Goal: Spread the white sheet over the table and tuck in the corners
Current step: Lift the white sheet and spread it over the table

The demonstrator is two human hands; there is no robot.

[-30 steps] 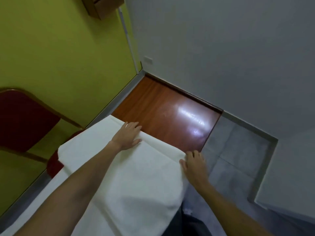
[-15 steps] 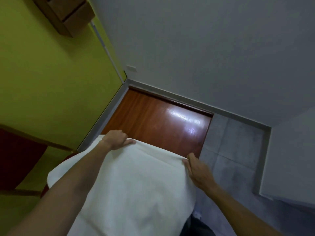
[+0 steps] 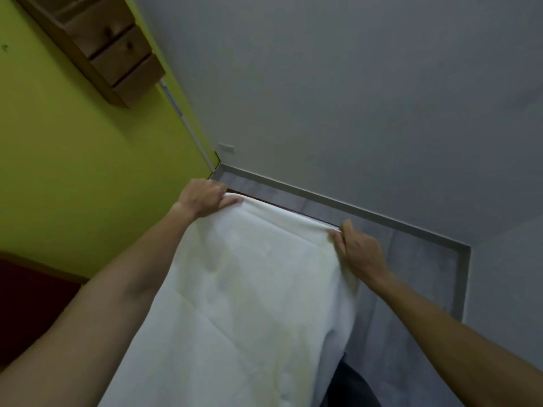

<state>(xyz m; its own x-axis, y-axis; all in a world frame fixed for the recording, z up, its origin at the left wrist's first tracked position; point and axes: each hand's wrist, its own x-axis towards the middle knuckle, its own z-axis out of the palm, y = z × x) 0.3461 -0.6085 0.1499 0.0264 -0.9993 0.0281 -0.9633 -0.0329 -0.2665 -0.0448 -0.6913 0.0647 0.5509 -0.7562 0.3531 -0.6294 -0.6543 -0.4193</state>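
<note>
The white sheet (image 3: 249, 289) lies stretched along the table away from me, and its far edge reaches the table's far end. Only a thin dark-red strip of the wooden table (image 3: 282, 206) shows beyond that edge. My left hand (image 3: 204, 198) grips the sheet's far left corner, fingers curled over the edge. My right hand (image 3: 357, 249) pinches the far right corner, where the cloth hangs down the table's side.
A yellow-green wall (image 3: 88, 171) runs along the left with a wooden drawer unit (image 3: 108, 45) mounted high on it. A grey wall (image 3: 352, 98) stands just past the table's end. A dark red chair (image 3: 32, 301) is at the lower left. Grey floor tiles (image 3: 411, 274) lie to the right.
Both hands have pulled the sheet's far edge forward across the bare wood to the table's far end. The wooden top that showed earlier is now almost fully covered.
</note>
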